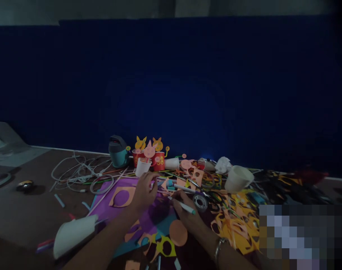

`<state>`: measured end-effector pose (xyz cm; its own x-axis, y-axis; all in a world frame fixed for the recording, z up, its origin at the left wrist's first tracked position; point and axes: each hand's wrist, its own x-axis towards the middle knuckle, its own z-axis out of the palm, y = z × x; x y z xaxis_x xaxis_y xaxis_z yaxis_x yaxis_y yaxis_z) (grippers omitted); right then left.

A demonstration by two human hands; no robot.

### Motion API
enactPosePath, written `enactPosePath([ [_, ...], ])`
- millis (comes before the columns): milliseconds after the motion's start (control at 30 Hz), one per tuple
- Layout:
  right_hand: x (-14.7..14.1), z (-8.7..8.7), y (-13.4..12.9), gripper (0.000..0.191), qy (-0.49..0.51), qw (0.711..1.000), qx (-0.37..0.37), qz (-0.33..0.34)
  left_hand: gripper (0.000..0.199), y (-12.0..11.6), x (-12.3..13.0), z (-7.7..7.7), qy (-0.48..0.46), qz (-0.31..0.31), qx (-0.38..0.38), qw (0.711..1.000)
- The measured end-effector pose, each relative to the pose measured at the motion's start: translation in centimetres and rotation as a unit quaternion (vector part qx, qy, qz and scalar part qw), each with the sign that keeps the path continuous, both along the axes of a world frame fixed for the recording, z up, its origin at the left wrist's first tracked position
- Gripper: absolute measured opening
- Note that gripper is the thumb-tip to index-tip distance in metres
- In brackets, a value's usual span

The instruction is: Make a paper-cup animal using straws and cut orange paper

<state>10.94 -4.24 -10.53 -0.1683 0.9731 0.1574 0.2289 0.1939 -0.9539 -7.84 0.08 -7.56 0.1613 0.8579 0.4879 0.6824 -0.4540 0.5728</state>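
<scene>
My right hand [186,212] is closed round a white marker [184,206] with a teal end, its tip pointing left toward my other hand. Over the purple paper [109,202], my left hand [144,193] has its fingers curled together; what they hold, if anything, is hidden. Just beyond it stands a white paper cup [142,167] with a pink paper animal head [150,150] on top. Behind that, a red cup [159,161] carries an orange paper head [157,144]. A round orange paper disc [178,233] lies below my right wrist.
Scissors [200,187] and a tape roll [200,202] lie right of my hands, near cut paper scraps [238,225] and a white mug [238,179]. At left are tangled cables [75,170], a teal container [118,153] and a tipped white cup [73,234]. A blue partition [171,86] rises behind.
</scene>
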Motion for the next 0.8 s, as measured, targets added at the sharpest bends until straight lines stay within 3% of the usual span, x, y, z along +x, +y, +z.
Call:
enactPosePath([
  [200,0.3,0.2,-0.1,0.013,0.025,0.999,0.021,0.007,0.02,-0.4,1.7,1.3,0.069,0.0,-0.067,0.995],
  [333,0.1,0.3,-0.5,0.016,0.008,0.998,0.038,0.044,0.013,-2.9,1.7,1.9,0.131,-0.025,-0.096,0.986],
  [533,-0.3,0.3,-0.8,0.018,-0.004,0.998,0.022,0.053,0.024,-7.1,0.0,-0.2,0.228,-0.058,-0.119,0.965],
  [667,-0.2,0.3,-0.8,0.015,0.023,0.997,-0.019,0.068,0.031,-7.6,-1.0,-1.5,0.228,-0.076,-0.113,0.964],
  [800,-0.2,0.8,-0.9,0.011,0.02,0.997,-0.04,0.067,0.037,-7.6,-1.5,-1.5,0.232,-0.068,-0.089,0.966],
])
